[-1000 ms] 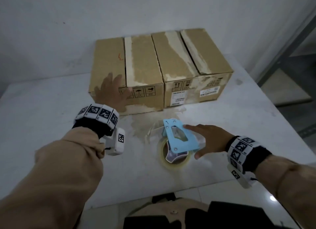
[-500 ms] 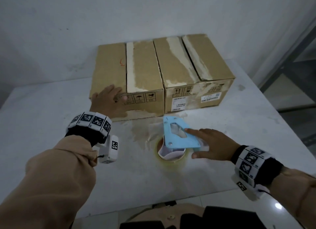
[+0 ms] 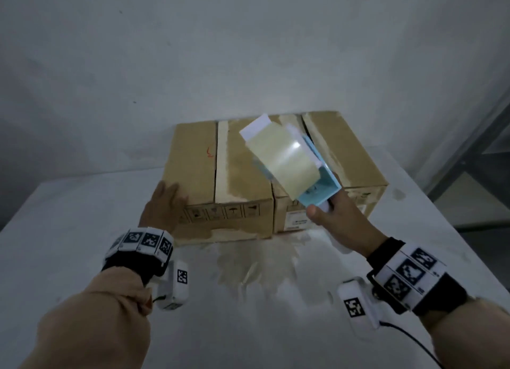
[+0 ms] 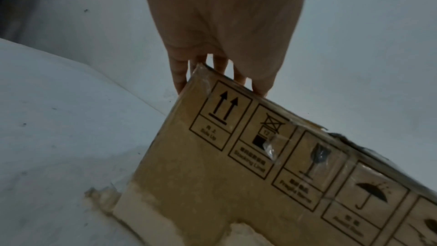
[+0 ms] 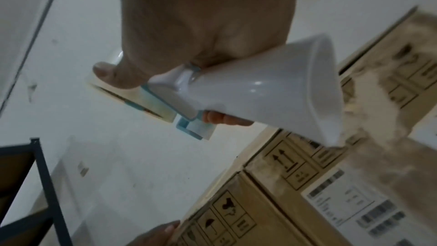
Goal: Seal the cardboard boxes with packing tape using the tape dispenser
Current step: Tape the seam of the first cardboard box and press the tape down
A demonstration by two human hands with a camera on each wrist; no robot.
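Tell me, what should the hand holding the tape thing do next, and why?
Probably lower the tape dispenser onto the left box at its open centre seam. The right hand grips it raised above the boxes, not touching, while the left hand already steadies that box's corner.

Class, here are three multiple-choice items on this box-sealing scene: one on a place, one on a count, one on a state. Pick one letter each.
1. Where is the left hand?
A. Flat against the near left corner of the left box
B. On the tape roll
C. Hanging below the table

2. How many cardboard boxes stand on the table?
A. One
B. Two
C. Four

3. What state is the tape dispenser in?
A. Lying on the table
B. Held up in the air
C. Inside a box

Key: 1 A, the left hand lies with straight fingers on the left box. 2 B, the left box and the right box sit side by side on the table. 3 B, the right hand grips the tape dispenser by its white handle above the boxes.
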